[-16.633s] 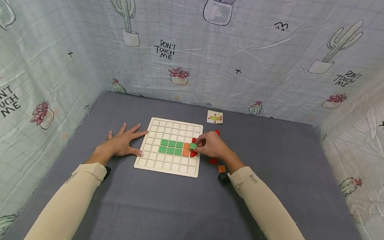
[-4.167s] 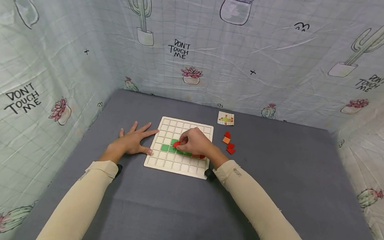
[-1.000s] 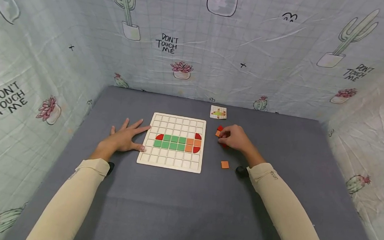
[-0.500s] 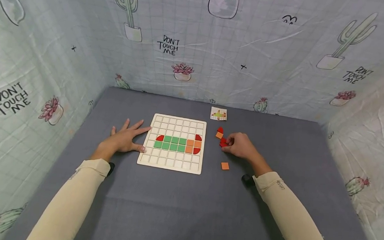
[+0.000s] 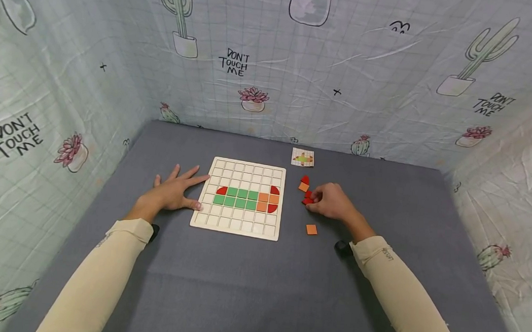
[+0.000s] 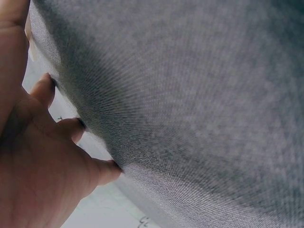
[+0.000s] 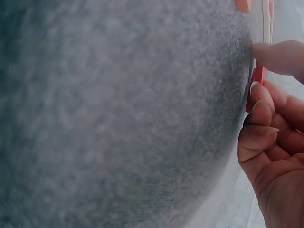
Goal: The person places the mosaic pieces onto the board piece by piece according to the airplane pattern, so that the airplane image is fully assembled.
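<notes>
In the head view a pale wooden grid board (image 5: 235,222) carries two rows of green tiles (image 5: 241,203). Orange tiles (image 5: 263,201) and red rounded tiles (image 5: 273,207) sit at their right end, and another red one at the upper left. My left hand (image 5: 168,193) lies with fingers spread at the board's left edge, thumb on its border. To the right of the board, my right hand (image 5: 332,200) pinches a red tile (image 5: 307,201) at the table surface, partly hidden by the fingers. Thumb and fingertips also close around the red tile (image 7: 259,75) in the right wrist view.
Just beyond the right hand lie a red tile (image 5: 305,179) and an orange tile (image 5: 303,187). Another orange tile (image 5: 311,229) lies nearer. A small pattern card (image 5: 303,157) rests at the back. Printed cloth walls (image 5: 292,106) enclose the grey table (image 5: 222,285).
Since 4.2 s ago, the red tile then held has come to lie at the green rows' upper left end. My right hand has moved right to the loose tiles, where a red tile has shifted slightly left.
</notes>
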A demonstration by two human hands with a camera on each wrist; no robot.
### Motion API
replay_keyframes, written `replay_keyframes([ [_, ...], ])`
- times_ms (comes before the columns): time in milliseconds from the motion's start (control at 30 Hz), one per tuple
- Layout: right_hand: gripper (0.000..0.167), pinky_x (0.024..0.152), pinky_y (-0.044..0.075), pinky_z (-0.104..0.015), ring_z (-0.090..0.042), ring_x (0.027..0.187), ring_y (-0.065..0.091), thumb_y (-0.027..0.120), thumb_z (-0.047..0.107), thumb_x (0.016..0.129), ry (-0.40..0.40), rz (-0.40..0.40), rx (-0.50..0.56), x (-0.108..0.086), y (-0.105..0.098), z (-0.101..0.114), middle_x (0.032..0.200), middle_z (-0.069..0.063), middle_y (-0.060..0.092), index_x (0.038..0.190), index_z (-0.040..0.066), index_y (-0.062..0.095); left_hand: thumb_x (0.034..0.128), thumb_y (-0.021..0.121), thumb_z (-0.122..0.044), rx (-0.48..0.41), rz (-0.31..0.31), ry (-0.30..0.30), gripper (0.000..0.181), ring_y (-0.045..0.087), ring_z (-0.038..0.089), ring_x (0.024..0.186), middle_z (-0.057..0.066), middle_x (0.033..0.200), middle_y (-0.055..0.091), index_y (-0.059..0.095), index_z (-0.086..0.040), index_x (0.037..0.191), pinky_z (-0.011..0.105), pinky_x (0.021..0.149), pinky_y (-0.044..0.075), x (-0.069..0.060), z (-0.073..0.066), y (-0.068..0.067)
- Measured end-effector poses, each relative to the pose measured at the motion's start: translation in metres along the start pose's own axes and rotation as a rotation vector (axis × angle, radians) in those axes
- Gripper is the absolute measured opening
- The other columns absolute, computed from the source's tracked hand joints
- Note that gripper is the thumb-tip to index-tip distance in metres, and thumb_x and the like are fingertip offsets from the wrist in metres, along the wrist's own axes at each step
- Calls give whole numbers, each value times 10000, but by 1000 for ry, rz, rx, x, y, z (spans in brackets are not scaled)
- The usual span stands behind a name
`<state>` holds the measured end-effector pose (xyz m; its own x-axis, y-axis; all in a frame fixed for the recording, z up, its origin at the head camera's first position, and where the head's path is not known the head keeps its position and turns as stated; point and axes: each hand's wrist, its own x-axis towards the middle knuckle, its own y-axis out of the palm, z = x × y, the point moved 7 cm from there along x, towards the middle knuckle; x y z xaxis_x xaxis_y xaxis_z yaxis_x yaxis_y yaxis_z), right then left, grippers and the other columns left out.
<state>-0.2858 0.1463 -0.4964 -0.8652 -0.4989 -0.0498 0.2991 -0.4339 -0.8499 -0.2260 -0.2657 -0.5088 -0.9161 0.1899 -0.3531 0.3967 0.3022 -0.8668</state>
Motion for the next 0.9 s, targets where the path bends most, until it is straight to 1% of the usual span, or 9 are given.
replay_keyframes([
  [167,193,646,495,-269,-109,685,607,836,195,849,-24,31,8,3,5,7,787,-40,738,920,23,786,823,753,-666,-5,0,2,1022,-119,525,1601,54,1789,20,243,-388,1665,876,1132,-58,-1,-1,-1],
  [400,166,645,505,-269,-107,690,614,844,189,855,-61,59,23,10,8,22,792,-33,735,911,44,788,825,749,-667,4,4,-3,1026,-122,518,1603,49,1789,11,232,-389,1667,874,1137,-52,0,-1,-1],
  [700,133,623,478,-250,-103,667,588,835,200,854,-118,94,1,23,13,45,769,-4,722,886,76,799,839,754,-650,2,4,-14,1010,-121,516,1604,48,1789,11,232,-394,1666,875,1136,-54,1,0,0],
  [900,125,627,493,-266,-113,660,596,840,182,847,-130,108,35,30,17,59,772,-19,731,893,72,803,840,753,-650,4,-3,-14,1006,-115,520,1603,48,1789,19,237,-396,1664,876,1138,-47,0,-1,-1],
])
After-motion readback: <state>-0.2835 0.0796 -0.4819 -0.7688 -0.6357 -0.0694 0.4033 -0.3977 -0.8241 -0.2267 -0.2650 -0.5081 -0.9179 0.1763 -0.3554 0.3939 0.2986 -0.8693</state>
